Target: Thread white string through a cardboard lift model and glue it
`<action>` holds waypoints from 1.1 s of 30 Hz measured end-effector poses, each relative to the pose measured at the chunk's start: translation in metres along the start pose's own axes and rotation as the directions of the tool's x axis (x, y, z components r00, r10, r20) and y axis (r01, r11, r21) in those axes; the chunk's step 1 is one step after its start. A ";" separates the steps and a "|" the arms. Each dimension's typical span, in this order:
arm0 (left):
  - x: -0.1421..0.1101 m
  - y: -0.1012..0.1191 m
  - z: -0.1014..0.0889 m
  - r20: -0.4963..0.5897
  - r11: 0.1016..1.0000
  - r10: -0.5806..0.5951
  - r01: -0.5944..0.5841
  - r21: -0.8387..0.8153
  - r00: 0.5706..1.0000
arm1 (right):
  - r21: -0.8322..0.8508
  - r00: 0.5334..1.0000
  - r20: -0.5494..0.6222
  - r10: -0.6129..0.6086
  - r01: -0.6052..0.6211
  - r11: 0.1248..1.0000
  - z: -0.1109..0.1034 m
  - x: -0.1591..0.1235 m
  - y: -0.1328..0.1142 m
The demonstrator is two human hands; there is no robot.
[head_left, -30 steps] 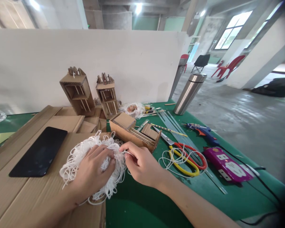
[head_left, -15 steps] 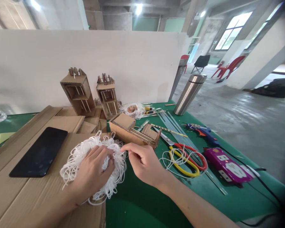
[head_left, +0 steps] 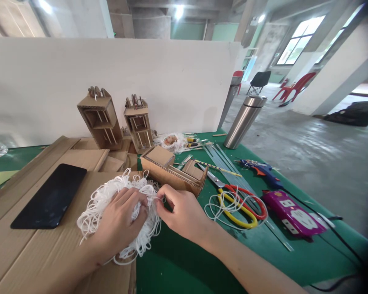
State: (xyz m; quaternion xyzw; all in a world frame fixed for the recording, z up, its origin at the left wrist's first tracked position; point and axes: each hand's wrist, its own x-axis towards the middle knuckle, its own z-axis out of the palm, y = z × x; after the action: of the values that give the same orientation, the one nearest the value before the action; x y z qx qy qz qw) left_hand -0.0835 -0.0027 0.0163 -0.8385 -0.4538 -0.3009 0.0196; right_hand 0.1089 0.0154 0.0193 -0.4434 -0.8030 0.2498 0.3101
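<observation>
A tangled heap of white string [head_left: 95, 212] lies over the cardboard edge and the green tabletop. My left hand [head_left: 122, 216] rests on it with curled fingers, and strands show between thumb and forefinger. At the heap's right side, my right hand [head_left: 179, 210] pinches a strand between thumb and forefinger. Just beyond my right hand sits a long cardboard box [head_left: 171, 175] with smaller cardboard pieces in it. To the right lie scissors [head_left: 245, 214] with red and yellow handles, and a loose loop of thin white cord [head_left: 213, 210] over them.
A black tablet [head_left: 49, 196] lies on cardboard sheets [head_left: 15, 245] at left. Two cardboard models [head_left: 101, 122] stand behind. On the right are a steel flask [head_left: 245, 122], a blue glue gun [head_left: 263, 171], a purple case [head_left: 294, 214] and clear strips [head_left: 279, 234]. A white panel [head_left: 171, 81] closes the back.
My right hand has turned slightly, and its thumb and forefinger have come together on a strand at the heap's edge. My left hand stays in place.
</observation>
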 end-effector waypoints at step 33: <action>0.004 0.001 -0.013 0.125 0.960 -0.137 0.163 -0.229 0.983 | 0.014 0.982 -0.049 0.183 -0.182 0.983 0.001 0.003 0.004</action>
State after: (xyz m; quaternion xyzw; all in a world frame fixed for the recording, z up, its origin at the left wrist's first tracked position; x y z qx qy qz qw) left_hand -0.0876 -0.0040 0.0295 -0.8131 -0.4771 -0.3078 -0.1284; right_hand 0.1089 0.0192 0.0168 -0.5198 -0.7499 0.2697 0.3078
